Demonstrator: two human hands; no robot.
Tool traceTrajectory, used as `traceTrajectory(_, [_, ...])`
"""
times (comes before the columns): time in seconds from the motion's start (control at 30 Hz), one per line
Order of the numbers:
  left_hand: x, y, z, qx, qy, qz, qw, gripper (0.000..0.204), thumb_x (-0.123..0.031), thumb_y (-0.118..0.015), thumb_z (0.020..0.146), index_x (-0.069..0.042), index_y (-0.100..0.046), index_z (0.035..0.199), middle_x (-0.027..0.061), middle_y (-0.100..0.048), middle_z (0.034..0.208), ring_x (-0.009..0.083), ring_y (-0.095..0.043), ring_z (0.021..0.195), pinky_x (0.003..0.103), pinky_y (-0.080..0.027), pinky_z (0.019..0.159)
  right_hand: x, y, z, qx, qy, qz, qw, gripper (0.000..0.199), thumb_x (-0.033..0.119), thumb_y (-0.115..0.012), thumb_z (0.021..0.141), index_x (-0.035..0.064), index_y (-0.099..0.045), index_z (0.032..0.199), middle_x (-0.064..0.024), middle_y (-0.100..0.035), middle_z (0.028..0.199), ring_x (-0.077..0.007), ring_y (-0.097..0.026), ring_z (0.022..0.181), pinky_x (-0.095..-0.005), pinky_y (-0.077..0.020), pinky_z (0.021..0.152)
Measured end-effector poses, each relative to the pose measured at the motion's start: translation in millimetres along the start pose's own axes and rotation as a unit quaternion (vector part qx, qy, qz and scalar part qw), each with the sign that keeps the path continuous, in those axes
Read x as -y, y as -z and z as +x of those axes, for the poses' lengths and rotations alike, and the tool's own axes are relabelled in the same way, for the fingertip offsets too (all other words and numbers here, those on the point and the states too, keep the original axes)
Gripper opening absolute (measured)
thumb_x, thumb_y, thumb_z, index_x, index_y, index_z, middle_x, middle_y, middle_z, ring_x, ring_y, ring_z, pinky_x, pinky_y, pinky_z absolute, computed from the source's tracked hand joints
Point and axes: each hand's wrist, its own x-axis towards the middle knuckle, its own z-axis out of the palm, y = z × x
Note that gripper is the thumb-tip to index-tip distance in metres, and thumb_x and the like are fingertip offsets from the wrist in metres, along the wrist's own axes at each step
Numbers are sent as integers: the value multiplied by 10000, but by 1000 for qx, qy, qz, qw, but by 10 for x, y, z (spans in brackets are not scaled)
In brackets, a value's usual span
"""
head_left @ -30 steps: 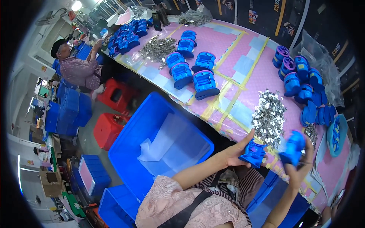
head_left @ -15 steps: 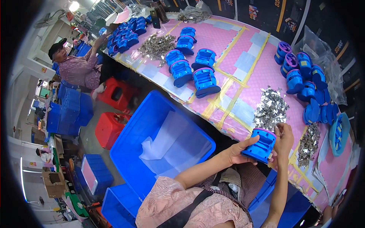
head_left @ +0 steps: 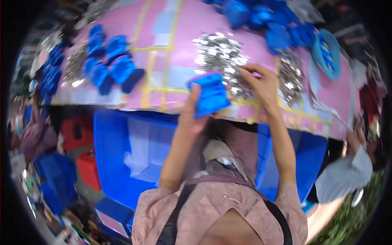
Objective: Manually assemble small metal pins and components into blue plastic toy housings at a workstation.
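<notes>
My left hand point(head_left: 190, 116) grips a blue plastic housing point(head_left: 212, 94) with a pink rim along its top, holding it just above the table's near edge. The thumb lies on its left side. To its right, my right hand point(head_left: 263, 84) reaches over a heap of small shiny metal pieces point(head_left: 218, 55), thumb and forefinger bent together at the heap's right side. Motion blur hides whether a piece sits between those fingertips. The two hands are apart.
Finished-looking blue housings point(head_left: 122, 69) stand left on the pink table point(head_left: 192, 16); more blue parts point(head_left: 277, 36) cluster far right. Another metal heap point(head_left: 290, 77) lies beside a teal basket point(head_left: 319, 57). Blue bins point(head_left: 110, 163) stand below the near edge. A person in grey point(head_left: 343, 175) sits at right.
The view has swung to the right and blurred. My right hand has moved away from the housing to the metal heap, while my left hand still holds the housing.
</notes>
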Motion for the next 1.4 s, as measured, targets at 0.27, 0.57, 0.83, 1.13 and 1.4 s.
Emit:
traceTrajectory(0.27, [206, -126, 216, 67, 17, -5, 998, 775, -601, -498, 932, 20, -409, 1387, 217, -590, 1266, 367, -679, 1004, 275, -571, 495, -272, 200, -69, 14, -28, 111, 993, 146, 153, -762, 841, 52, -695, 922, 49, -643, 792, 2, -503, 648, -173, -342, 547])
traceTrajectory(0.57, [311, -75, 108, 54, 21, -15, 998, 876, -686, -499, 886, 16, -407, 1401, 203, -588, 1270, 370, -680, 972, 276, -473, 459, -193, 88, -278, -9, 164, -41, 986, 140, 49, -741, 839, 2, -680, 956, 4, -644, 897, -13, -538, 644, -161, -362, 516])
traceTrajectory(0.83, [322, 39, 65, 76, 21, -8, 997, 751, -602, -564, 894, -7, -462, 1341, 163, -660, 1128, 275, -711, 899, 288, -538, 480, -170, 111, -253, 67, -36, 190, 979, 199, 70, -788, 797, 37, -666, 950, 6, -636, 906, 3, -463, 571, -166, -322, 485])
traceTrajectory(1.13, [285, -140, 79, 50, 12, 18, 999, 710, -561, -599, 891, -13, -474, 1324, 158, -656, 1136, 236, -707, 876, 294, -564, 522, -40, 199, -297, 38, -82, 216, 972, 178, 76, -773, 814, 26, -686, 960, 0, -677, 835, 10, -390, 478, -174, -243, 419])
traceTrajectory(1.4, [303, -236, 18, -23, -28, 116, 993, 706, -459, -699, 855, -22, -442, 1346, 125, -628, 1116, 206, -679, 946, 306, -592, 671, 201, 79, -529, 8, -36, 243, 969, 219, 53, -719, 864, 15, -717, 1079, -26, -713, 917, 25, -384, 465, -160, -248, 407])
